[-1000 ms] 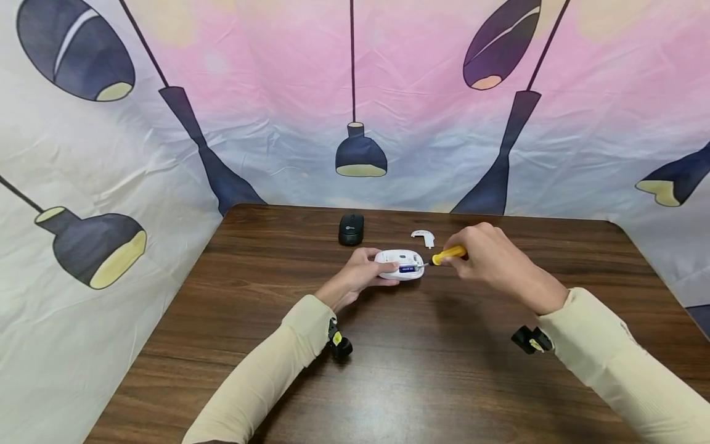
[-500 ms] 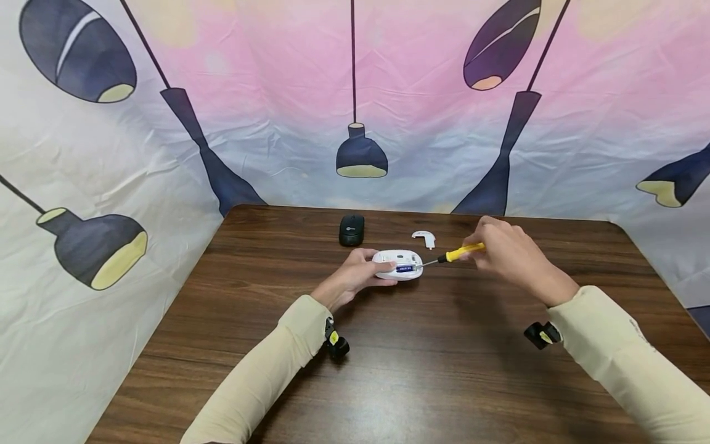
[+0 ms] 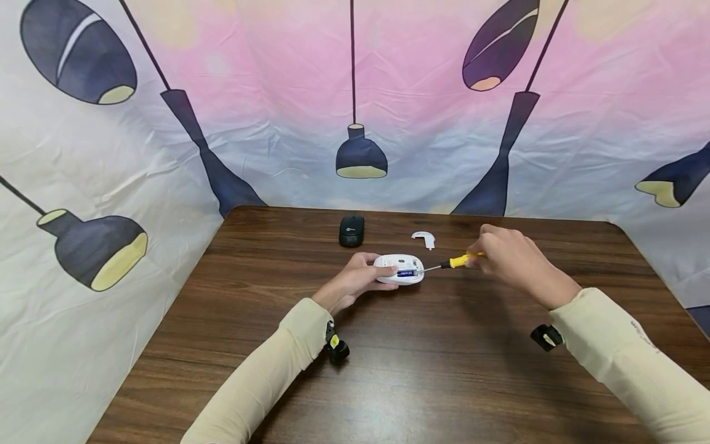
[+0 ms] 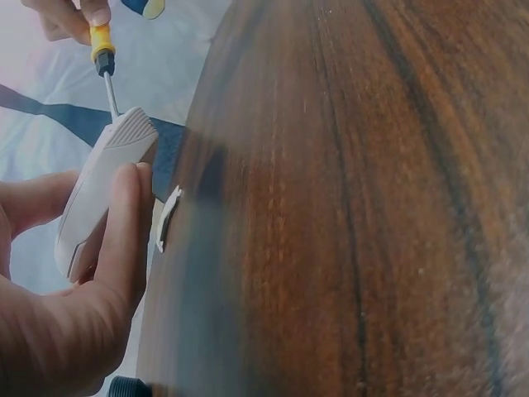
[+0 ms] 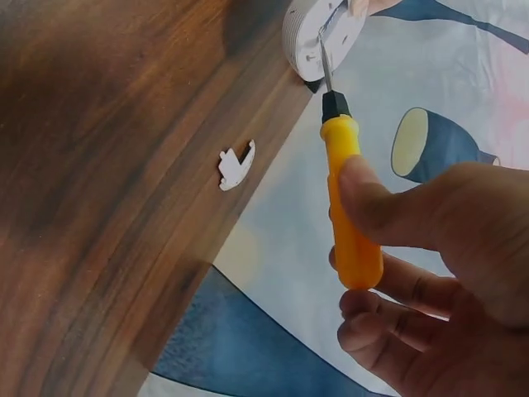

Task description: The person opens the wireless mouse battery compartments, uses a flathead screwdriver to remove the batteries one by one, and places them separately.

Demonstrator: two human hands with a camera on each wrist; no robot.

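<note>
My left hand (image 3: 355, 277) grips a white computer mouse (image 3: 391, 261) by its left end, underside up, with the thumb across it. A blue battery (image 3: 407, 273) lies in the mouse's uncovered compartment. My right hand (image 3: 507, 256) pinches a screwdriver with a yellow handle (image 5: 354, 223) between thumb and fingers. The metal shaft (image 5: 327, 70) slopes down to the mouse, its tip at the compartment's right end beside the battery. In the left wrist view the mouse (image 4: 103, 186) is seen from its side, and my fingers cover part of it.
A black mouse (image 3: 352, 230) rests near the table's back edge. To its right lies a small white battery cover (image 3: 425, 238), just behind the held mouse. The brown wooden table (image 3: 421, 376) ends at a printed cloth backdrop (image 3: 277, 123).
My right hand has drawn back to the right, and more of the screwdriver's handle and shaft shows. The tip stays at the battery compartment. The white mouse has shifted only slightly.
</note>
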